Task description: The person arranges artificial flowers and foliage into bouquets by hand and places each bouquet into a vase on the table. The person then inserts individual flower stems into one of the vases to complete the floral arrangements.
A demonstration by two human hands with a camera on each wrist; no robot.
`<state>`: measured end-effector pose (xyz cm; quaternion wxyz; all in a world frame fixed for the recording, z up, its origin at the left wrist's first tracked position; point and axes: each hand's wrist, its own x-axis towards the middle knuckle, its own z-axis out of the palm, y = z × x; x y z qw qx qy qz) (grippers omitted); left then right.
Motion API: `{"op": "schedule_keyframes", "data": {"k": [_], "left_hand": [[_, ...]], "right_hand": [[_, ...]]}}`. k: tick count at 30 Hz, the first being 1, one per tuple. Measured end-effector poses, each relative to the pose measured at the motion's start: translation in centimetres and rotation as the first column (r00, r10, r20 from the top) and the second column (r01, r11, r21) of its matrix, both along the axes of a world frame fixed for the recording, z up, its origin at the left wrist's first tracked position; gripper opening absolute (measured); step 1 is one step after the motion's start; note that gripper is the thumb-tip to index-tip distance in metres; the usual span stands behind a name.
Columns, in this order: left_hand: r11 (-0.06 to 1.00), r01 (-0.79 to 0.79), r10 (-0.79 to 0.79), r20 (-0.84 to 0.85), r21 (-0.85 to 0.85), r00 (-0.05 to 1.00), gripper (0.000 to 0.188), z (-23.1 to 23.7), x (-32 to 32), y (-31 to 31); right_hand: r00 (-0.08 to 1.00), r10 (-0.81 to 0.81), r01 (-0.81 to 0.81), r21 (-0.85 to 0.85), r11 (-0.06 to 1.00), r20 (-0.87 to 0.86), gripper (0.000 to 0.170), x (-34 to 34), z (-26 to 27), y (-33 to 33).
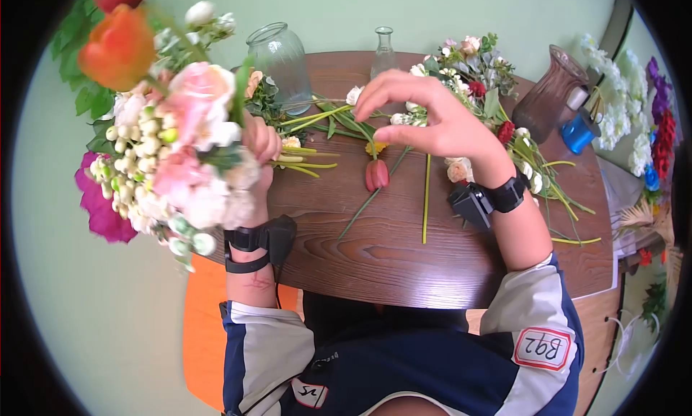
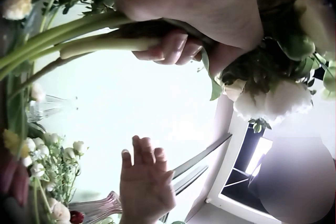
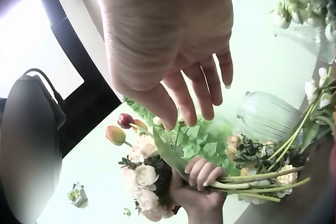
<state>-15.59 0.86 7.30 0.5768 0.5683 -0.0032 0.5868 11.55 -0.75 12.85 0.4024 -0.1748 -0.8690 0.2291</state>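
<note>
At the left of the head view, my left hand (image 1: 262, 145) grips the stems of a large bouquet (image 1: 198, 167) with pink and white blooms, pale berries and orange and red tulips. The stem ends (image 1: 306, 164) stick out to the right of the fist. In the left wrist view the fingers (image 2: 176, 48) curl round the green stems (image 2: 100, 45). Above the table, my right hand (image 1: 440, 117) is raised with its fingers spread and gently bent, holding nothing. The right wrist view shows its palm (image 3: 173, 35), with the bouquet (image 3: 147, 179) beyond it.
On the wooden table (image 1: 360, 264) lie a pink tulip (image 1: 376, 175), loose stems and a pile of mixed flowers (image 1: 476, 88). A ribbed glass jar (image 1: 281, 70), a small clear bottle (image 1: 383, 55), a brown vase (image 1: 548, 95) and a blue spool (image 1: 578, 133) stand along the far and right sides.
</note>
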Motion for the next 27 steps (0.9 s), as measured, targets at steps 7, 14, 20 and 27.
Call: {"op": "schedule_keyframes", "data": {"k": [7, 14, 20, 27], "left_hand": [[0.968, 0.129, -0.078, 0.236, -0.213, 0.969, 0.025, 0.3, -0.1, -0.3], [0.966, 0.195, -0.166, 0.173, -0.167, 0.971, 0.031, -0.3, 3.2, -1.8], [0.949, 0.283, -0.272, 0.094, -0.141, 0.958, 0.035, -1.0, 5.4, -3.0], [0.962, 0.242, -0.246, -0.017, -0.123, 0.969, 0.033, -1.1, 5.9, -3.2]], "right_hand": [[0.986, 0.007, 0.098, -0.618, 0.780, 0.164, 0.051, -2.9, -2.6, -0.9], [0.991, -0.087, 0.105, -0.189, 0.976, 0.098, 0.060, -7.0, -7.1, -1.9], [0.988, -0.150, 0.154, -0.460, 0.874, 0.044, 0.029, -7.8, -7.4, -3.1], [0.992, -0.108, 0.044, -0.622, 0.782, -0.066, 0.016, -8.2, -9.4, -2.3]]}}
